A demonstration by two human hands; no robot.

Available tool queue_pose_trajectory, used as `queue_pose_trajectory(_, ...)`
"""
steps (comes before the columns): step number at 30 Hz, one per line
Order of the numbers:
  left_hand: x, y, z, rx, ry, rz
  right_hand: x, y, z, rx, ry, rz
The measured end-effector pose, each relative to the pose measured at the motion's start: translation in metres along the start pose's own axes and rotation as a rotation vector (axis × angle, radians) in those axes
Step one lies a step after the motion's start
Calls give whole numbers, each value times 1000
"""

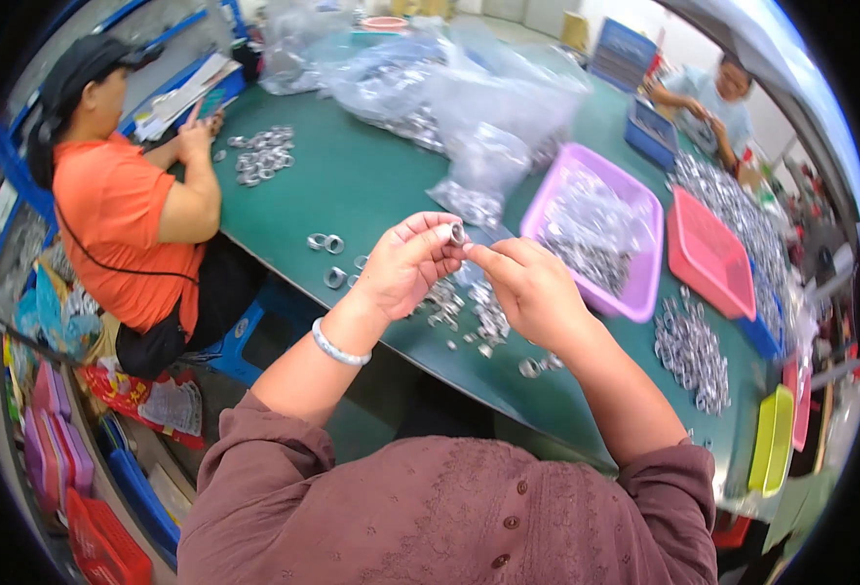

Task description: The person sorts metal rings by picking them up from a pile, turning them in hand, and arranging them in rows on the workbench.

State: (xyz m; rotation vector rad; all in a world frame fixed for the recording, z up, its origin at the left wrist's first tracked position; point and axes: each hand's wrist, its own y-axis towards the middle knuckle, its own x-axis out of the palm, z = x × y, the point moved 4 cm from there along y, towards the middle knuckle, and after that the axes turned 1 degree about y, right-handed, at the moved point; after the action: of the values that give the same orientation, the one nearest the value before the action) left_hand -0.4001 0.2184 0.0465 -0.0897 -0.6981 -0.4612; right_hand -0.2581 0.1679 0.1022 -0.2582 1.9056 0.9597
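Note:
Above the table edge, my left hand (pixel 399 271) pinches a small silvery metal ring (pixel 457 234) between thumb and fingertips, its round opening facing up. My right hand (pixel 539 291) meets it from the right, fingers curled and tips pressed together at the ring's lower edge. Whatever those tips may hold is too small or hidden to make out. Beneath both hands lie small loose metal parts (pixel 488 317). Several more rings (pixel 334 278) rest on the table left of my left wrist, and a few lie below my right wrist.
The green table (pixel 352 195) bears clear bags of metal parts (pixel 391 93), a purple basin (pixel 652 263), a pink basin (pixel 707 258) and a heap of rings (pixel 693 356). A person in orange (pixel 123 214) sits left; another person (pixel 707 107) works at the far right.

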Motion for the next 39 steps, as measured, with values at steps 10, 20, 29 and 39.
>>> queue_pose_trajectory(10, -165, 93, 115, 224, -126, 14, 115, 173, 24, -7, -99, -161)
queue_pose_trajectory(20, -241, 110, 125, 266, -100, 198, 181, 241, 39, 16, -194, -279)
queue_pose_trajectory(29, -251, 112, 123, 307, -210, 209, 201, 252, 41, -14, -157, -264)
queue_pose_trajectory(39, -255, 113, 121, 315, -193, 220, 205, 253, 41, 71, -128, -314)
